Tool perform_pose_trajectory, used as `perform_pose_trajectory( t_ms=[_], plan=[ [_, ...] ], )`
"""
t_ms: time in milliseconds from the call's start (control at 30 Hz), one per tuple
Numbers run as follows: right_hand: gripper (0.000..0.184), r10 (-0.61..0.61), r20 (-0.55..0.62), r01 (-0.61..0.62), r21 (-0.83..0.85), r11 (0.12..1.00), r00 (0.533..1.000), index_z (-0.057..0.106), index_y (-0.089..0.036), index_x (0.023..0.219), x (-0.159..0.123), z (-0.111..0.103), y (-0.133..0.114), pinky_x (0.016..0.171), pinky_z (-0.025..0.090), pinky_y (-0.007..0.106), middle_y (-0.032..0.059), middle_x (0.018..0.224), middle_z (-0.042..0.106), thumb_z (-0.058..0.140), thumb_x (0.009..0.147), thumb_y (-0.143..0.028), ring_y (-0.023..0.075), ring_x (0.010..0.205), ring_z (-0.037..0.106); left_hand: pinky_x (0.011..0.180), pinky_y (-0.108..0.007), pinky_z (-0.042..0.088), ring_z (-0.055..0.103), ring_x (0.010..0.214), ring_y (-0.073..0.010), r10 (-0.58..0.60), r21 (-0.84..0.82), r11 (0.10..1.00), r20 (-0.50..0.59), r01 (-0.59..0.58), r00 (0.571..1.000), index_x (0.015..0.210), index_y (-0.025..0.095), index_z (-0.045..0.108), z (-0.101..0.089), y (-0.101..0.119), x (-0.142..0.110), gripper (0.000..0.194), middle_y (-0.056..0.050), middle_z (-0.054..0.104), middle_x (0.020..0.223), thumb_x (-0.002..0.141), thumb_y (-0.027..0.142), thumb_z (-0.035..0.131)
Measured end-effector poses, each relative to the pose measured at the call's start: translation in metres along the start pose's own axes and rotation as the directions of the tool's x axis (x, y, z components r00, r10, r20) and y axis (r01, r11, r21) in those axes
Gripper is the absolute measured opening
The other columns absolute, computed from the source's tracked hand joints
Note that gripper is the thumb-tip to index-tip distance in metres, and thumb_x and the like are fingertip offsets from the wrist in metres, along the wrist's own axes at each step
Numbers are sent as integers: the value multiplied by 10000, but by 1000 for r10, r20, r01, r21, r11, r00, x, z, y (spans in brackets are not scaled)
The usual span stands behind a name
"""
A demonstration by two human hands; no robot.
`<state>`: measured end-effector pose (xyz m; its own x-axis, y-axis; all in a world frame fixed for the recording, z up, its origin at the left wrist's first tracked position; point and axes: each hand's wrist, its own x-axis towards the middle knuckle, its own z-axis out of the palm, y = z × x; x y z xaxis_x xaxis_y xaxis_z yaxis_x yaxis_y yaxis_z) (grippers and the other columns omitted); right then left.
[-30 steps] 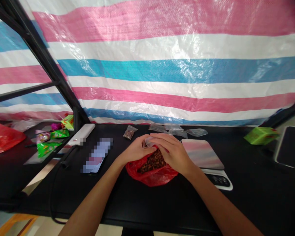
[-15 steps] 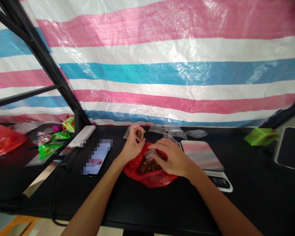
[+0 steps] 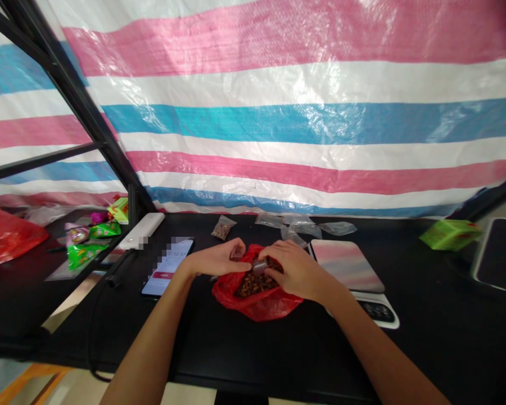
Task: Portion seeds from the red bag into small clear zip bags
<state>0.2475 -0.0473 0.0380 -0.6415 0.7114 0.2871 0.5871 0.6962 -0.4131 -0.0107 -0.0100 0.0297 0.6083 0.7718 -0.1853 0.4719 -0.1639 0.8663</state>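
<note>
My left hand (image 3: 217, 261) lies low at the left rim of a red plastic bag (image 3: 257, 308), pinching a small clear bag (image 3: 236, 254) that looks to hold brown pieces. My right hand (image 3: 297, 271) grips a small clear plastic cup (image 3: 260, 266) down among the dried brown pieces (image 3: 253, 284) in the red bag's open mouth. The two hands nearly meet above the bag. Much of the cup's lower part is hidden by my fingers and the pieces.
A lit phone (image 3: 167, 267) and a white power bank (image 3: 141, 230) lie left on the black table (image 3: 278, 349). A filled small bag (image 3: 223, 228) and clear bags (image 3: 299, 226) lie behind my hands. A pastel pad (image 3: 348, 265) sits right.
My left hand has dropped from above the red bag to its left rim, with the small bag in it. The cup has gone lower into the brown pieces. The phone screen now shows more clearly.
</note>
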Motion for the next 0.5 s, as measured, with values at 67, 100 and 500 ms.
perform_pose_trajectory(
  t_ms=[67,100,500],
  plan=[
    [257,7,8,-7,-8,1000,1000,665,-236,1103,1,1,-1,930,414,371,37,1042,729,720,873,-136,228,1018,623,690,-257,434,546,788,-154,13,-47,999,14,-12,1000,985,203,526,2,-1,1,289,27,562,875,764,264,702],
    [250,8,15,-8,-6,1000,1000,661,-234,1086,1,1,-1,915,414,365,35,1033,725,729,866,-135,227,1009,621,700,-257,439,552,800,-155,17,-69,997,13,-16,1000,992,204,522,2,-1,2,282,26,568,885,756,224,676],
    [327,13,13,-14,76,997,1000,644,-222,1067,2,8,-7,923,397,351,31,1022,715,658,824,-5,215,1008,625,661,-233,404,526,714,-115,-138,-365,929,-195,59,971,992,207,545,11,2,15,251,33,585,880,750,220,607]
  ],
)
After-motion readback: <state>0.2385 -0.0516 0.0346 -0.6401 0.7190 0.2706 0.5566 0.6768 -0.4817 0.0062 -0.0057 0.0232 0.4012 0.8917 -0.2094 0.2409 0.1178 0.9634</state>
